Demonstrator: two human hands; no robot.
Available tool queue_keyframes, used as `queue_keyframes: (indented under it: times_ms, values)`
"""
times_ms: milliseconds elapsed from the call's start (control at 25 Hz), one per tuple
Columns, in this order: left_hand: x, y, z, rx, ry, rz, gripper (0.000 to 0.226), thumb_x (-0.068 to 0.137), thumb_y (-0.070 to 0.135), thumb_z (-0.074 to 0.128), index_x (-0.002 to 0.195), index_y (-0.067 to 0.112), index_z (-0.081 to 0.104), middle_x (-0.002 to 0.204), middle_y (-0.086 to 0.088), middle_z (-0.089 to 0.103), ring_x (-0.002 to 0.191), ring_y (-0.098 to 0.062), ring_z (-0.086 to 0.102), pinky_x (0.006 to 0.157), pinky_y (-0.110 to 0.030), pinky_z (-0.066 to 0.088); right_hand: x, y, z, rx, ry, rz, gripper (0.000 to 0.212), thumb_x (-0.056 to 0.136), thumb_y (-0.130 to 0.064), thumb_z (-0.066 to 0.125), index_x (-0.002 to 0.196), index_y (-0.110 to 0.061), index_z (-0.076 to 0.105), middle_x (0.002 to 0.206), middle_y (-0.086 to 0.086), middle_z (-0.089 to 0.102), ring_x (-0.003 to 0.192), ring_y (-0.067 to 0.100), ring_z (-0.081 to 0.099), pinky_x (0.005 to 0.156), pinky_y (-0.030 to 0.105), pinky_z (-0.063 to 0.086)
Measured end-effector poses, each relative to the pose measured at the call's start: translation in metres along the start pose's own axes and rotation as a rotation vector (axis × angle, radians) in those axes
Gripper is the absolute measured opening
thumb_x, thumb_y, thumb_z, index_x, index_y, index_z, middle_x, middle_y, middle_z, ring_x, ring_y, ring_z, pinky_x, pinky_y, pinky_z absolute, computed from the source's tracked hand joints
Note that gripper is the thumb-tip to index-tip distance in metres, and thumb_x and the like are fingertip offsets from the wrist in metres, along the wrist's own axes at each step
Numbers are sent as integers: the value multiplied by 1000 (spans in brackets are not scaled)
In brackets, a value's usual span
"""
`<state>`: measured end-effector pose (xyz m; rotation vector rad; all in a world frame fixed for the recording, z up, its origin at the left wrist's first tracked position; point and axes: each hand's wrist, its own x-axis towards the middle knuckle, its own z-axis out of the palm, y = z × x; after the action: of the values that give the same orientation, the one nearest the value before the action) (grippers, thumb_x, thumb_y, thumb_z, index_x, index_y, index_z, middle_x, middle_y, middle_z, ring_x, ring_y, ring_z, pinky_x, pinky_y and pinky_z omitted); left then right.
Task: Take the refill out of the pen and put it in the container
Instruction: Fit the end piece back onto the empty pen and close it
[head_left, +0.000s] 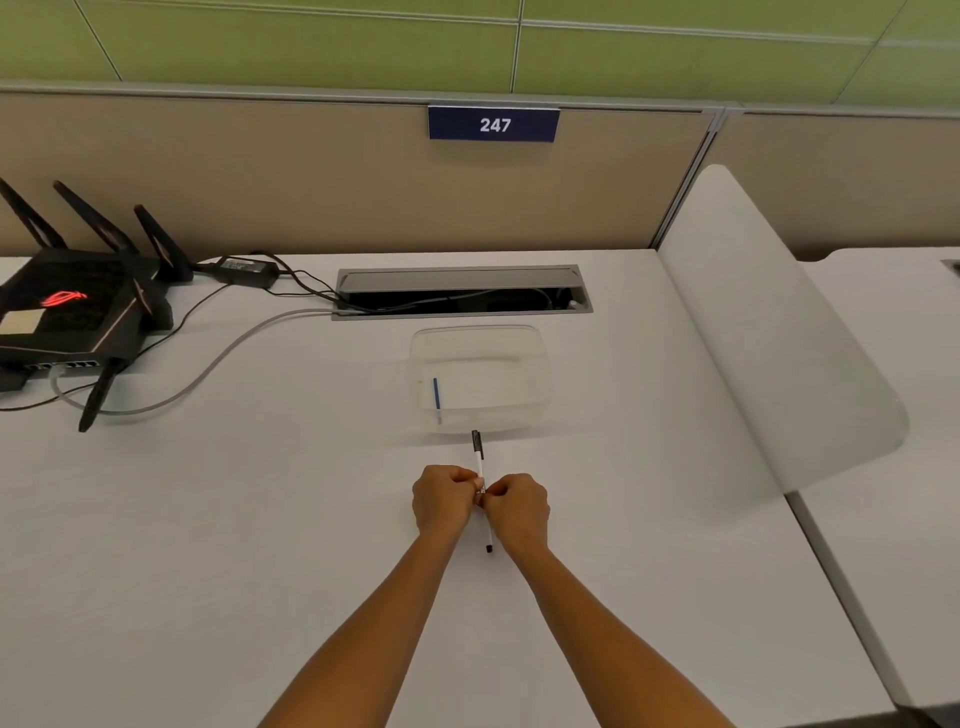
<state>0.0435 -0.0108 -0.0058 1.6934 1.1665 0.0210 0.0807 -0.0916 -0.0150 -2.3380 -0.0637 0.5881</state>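
White cubicle desk (260, 519). Left hand (444, 501) and right hand (517, 512) pinch the pen (478, 460) mid-barrel, near the clear container (480, 376). Light, slim, likely slippery; grip either side of the joint.

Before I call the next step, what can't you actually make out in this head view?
- Pen middle: covered by left hand and right hand, so whether it is unscrewed is hidden.
- Blue refill in container: too small for detail.
- Router: cut by the left edge.
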Motion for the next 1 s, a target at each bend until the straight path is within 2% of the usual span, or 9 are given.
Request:
queue_keyframes:
  times_ms: [120,240,360,480,600,760,840,920,1000]
  values:
    - [3,-1,-1,44,13,-26,9,81,22,73,80,15,79,74,-4,75,62,-18,65,58,-25,50,1,1,4,5,-12,41,12,78,-14,69,72,-4,73,70,11,70,56,21,57,53,26,42]
    - [5,0,-3,101,24,-25,13,81,28,74,78,16,78,74,-4,74,63,-17,64,49,-21,40,1,2,7,14,-32,47,22,77,-12,67,58,-1,65,54,11,56,49,19,44,50,27,36]
    - [8,2,-4,139,23,-28,14,80,30,75,78,17,79,75,-4,75,66,-18,65,50,-22,40,2,2,9,19,-40,37,27,76,-13,67,51,-5,60,50,7,48,47,19,39,48,27,34]
    - [10,1,-4,160,15,-43,15,80,31,75,78,17,79,75,-4,75,69,-19,68,51,-22,42,3,4,11,6,-27,47,25,75,-13,67,55,1,61,52,8,50,48,18,40,49,28,35]
    - [11,0,-3,167,2,-46,14,79,30,76,77,16,79,73,-4,75,68,-23,71,55,-25,49,4,4,11,6,-15,51,20,76,-11,67,65,6,68,54,11,54,49,17,43,50,29,37]
    - [13,0,-3,166,-3,-44,13,78,28,77,76,16,79,72,-4,75,66,-24,71,57,-27,53,3,3,13,6,1,49,19,77,-9,67,64,5,68,62,20,66,48,17,45,48,27,37]
    - [13,-1,-3,167,-4,-47,13,78,26,76,73,14,78,69,-5,74,64,-23,71,53,-24,48,3,4,14,-5,15,43,22,75,-7,64,56,4,60,58,21,61,48,17,39,47,28,34]
    - [14,-1,-4,167,-5,-56,15,78,26,76,70,13,78,68,-5,74,62,-22,69,48,-21,41,2,5,14,-17,22,37,27,75,-6,61,50,-5,52,50,13,47,48,17,32,46,29,29]
    - [14,-2,-4,166,-6,-60,16,78,26,76,69,12,77,67,-5,74,61,-20,68,48,-21,41,2,6,15,-13,29,38,27,76,-6,62,51,-1,53,49,14,46,48,16,31,47,29,29]
